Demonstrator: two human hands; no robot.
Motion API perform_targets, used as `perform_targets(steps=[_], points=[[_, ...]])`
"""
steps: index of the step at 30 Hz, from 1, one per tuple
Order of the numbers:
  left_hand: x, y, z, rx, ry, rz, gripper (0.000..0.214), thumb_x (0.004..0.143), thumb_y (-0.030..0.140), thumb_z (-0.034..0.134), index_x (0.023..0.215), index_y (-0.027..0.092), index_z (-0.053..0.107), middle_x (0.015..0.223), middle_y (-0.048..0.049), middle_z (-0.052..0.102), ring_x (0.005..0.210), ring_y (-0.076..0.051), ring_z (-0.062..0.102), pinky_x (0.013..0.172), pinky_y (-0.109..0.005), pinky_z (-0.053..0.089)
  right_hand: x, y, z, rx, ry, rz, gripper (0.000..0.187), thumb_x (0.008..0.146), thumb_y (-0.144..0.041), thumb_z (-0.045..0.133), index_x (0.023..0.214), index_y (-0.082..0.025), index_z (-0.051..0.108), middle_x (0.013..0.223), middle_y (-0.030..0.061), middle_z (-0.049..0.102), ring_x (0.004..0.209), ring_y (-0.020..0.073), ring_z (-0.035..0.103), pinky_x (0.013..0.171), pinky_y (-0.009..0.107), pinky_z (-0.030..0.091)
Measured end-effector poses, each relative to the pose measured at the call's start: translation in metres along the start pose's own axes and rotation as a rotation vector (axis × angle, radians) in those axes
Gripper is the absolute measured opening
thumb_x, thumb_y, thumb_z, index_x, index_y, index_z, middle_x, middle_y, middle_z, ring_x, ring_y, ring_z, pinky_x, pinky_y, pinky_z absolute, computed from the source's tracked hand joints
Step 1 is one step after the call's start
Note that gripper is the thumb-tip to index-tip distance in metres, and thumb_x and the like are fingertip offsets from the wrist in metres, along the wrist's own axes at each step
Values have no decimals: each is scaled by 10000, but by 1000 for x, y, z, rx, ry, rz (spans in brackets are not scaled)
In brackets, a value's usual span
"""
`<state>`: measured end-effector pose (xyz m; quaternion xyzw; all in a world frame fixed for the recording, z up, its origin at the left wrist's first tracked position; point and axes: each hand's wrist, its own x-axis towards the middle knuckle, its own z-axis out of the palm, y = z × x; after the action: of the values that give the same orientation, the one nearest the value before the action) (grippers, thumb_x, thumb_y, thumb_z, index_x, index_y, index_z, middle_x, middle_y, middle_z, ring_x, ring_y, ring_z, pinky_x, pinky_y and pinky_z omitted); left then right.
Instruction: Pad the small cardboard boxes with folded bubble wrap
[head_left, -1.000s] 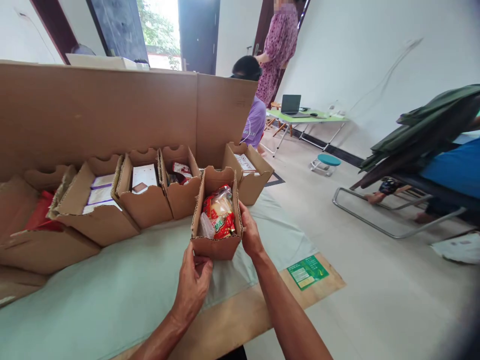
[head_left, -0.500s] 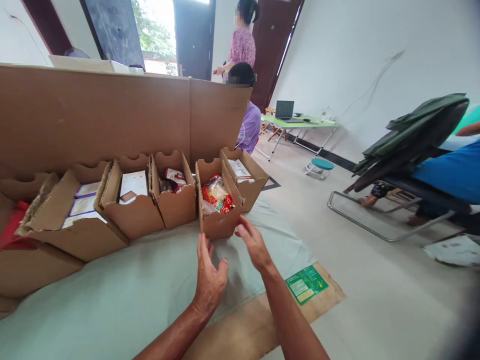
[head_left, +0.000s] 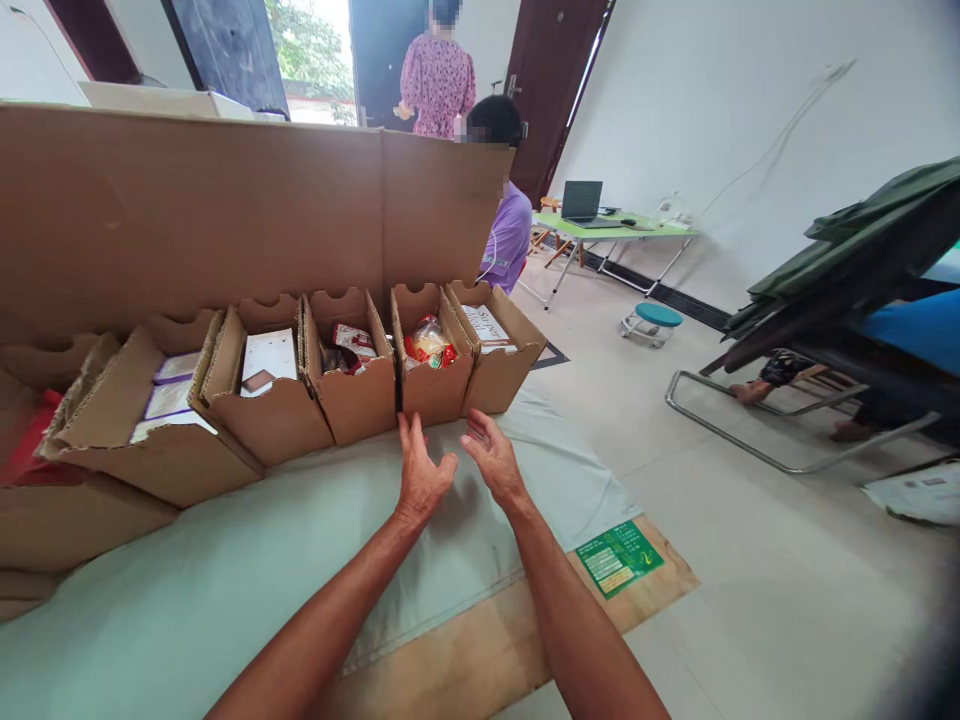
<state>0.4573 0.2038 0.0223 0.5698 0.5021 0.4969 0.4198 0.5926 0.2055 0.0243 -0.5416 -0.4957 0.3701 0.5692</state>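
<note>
In the head view my left hand [head_left: 424, 470] has its fingers apart at the lower left front corner of a cardboard bin [head_left: 436, 392]. My right hand [head_left: 495, 460] is at the bin's lower right front, fingers spread and curved, with nothing held. Whether the fingertips touch the cardboard I cannot tell. Inside that bin lies a red and clear food packet [head_left: 430, 343]. To its right stands a bin [head_left: 501, 383] with a white printed box [head_left: 486, 326]; to its left, a bin [head_left: 358, 405] holds dark red and white packets [head_left: 352, 347].
Farther left are more bins, one with a white box [head_left: 268, 360], one with purple-edged packs [head_left: 172, 395]. A tall cardboard panel [head_left: 225, 210] rises behind the row. The pale green cloth [head_left: 285, 560] covers a wooden board [head_left: 450, 650]. People are beyond the panel and at right.
The bin with the red packet has moved back into line with its neighbours. Both my hands have moved forward with it. The standing person in the background has shifted left.
</note>
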Motion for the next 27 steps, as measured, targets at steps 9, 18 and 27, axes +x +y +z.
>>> perform_targets(steps=[9, 18, 27], points=[[-89, -19, -92, 294, -262, 46, 604, 807, 169, 633, 1410, 180, 602, 1570, -181, 487, 1474, -350, 442, 1223, -560, 352, -15, -46, 18, -172, -51, -67, 432, 848, -459, 628, 1185, -194, 681, 1104, 118, 749, 955, 249, 708, 865, 416, 575], [-197, -45, -174, 338, -145, 484, 431, 894, 107, 590, 1283, 276, 665, 1328, -116, 710, 1197, -229, 706, 953, -309, 611, 26, -171, 126, -1077, -292, -248, 480, 949, -233, 536, 1428, -210, 521, 1005, 101, 781, 950, 308, 730, 841, 403, 514], [-204, -22, -172, 345, 82, 323, 288, 905, 188, 562, 1141, 237, 720, 1277, -134, 717, 1152, -273, 718, 909, -411, 636, -11, -171, 111, -1142, -271, -279, 155, 983, -269, 541, 1053, -244, 677, 932, 49, 781, 916, 245, 729, 763, 300, 455]])
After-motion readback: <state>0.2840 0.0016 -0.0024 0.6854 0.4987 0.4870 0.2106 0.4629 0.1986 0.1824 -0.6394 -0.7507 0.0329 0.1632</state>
